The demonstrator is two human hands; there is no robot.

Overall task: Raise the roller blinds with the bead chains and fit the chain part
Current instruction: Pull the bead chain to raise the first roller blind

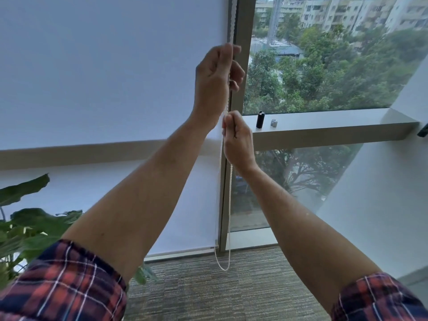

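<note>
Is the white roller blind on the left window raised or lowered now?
Lowered. The roller blind covers the left window, and its bottom bar hangs just above the carpet.

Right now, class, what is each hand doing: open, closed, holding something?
Left hand: closed around the bead chain, high beside the blind.
Right hand: closed on the same chain, just below the left.

- Two hands raised: left hand above, right hand below.
- One bead chain, looped, both strands hanging to a single bend near the floor.
- One roller blind, lowered.
- Two small items on the window ledge: one black cylinder, one grey part.
- One leafy plant.
- Two plaid sleeves, left sleeve and right sleeve.
</note>
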